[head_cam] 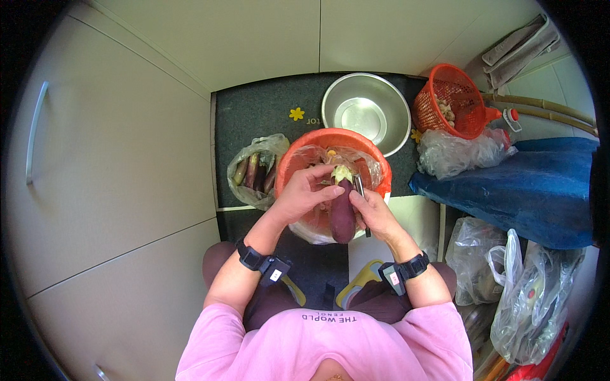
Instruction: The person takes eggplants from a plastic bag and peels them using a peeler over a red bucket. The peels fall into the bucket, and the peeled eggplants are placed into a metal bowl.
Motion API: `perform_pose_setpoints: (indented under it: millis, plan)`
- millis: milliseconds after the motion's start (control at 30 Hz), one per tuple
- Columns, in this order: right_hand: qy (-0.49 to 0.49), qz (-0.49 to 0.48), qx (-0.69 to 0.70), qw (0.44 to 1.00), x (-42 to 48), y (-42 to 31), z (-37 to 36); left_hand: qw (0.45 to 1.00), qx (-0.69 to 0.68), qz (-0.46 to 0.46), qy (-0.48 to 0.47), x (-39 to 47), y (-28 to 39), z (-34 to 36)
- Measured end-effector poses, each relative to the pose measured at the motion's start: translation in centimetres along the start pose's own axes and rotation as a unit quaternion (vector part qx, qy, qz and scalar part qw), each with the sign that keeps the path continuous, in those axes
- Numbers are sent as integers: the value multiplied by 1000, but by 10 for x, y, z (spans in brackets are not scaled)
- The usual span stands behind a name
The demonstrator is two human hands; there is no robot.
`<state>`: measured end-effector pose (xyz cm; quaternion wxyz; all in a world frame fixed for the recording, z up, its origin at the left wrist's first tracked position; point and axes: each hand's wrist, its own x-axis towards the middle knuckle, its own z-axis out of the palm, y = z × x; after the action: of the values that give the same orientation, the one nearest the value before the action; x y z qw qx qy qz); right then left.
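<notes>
A purple eggplant (342,216) lies lengthwise between my hands, above an orange plastic bucket (367,136) lined with a clear bag. Its stem end is pale and greenish, pointing away from me. My left hand (309,191) grips it near that end, with the thumb on the skin. In my right hand (376,212) is a slim metal tool with a dark handle (359,185), perhaps a peeler or small knife, held along the eggplant's right side. My right thumb rests against the skin. The bucket's contents are mostly hidden by the hands.
Left of the bucket, a plastic bag (257,147) holds several eggplants. Behind stands a steel basin (366,116) on a dark mat (267,107). To the right are an orange basket (452,71) with garlic, a blue bag (514,190) and clear plastic bags (514,295). Cabinets (128,162) flank the left.
</notes>
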<state>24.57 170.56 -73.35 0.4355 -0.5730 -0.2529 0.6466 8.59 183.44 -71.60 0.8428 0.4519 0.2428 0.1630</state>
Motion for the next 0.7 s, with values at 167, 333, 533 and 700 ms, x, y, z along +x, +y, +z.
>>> perform_pose_setpoints:
  millis: [167, 333, 533, 700]
  plan:
    - [-24, 10, 29, 999, 0, -4, 0, 941, 310, 132, 21, 0, -1, -13]
    - [-56, 12, 58, 997, -2, -9, -3, 966, 216, 135, 51, -3, -3, -3]
    - [-68, 46, 20, 996, -10, -30, -7, 966, 221, 119, 60, -6, 9, -5]
    - [-57, -29, -88, 994, -8, -24, -12, 937, 321, 135, 33, -7, 12, -13]
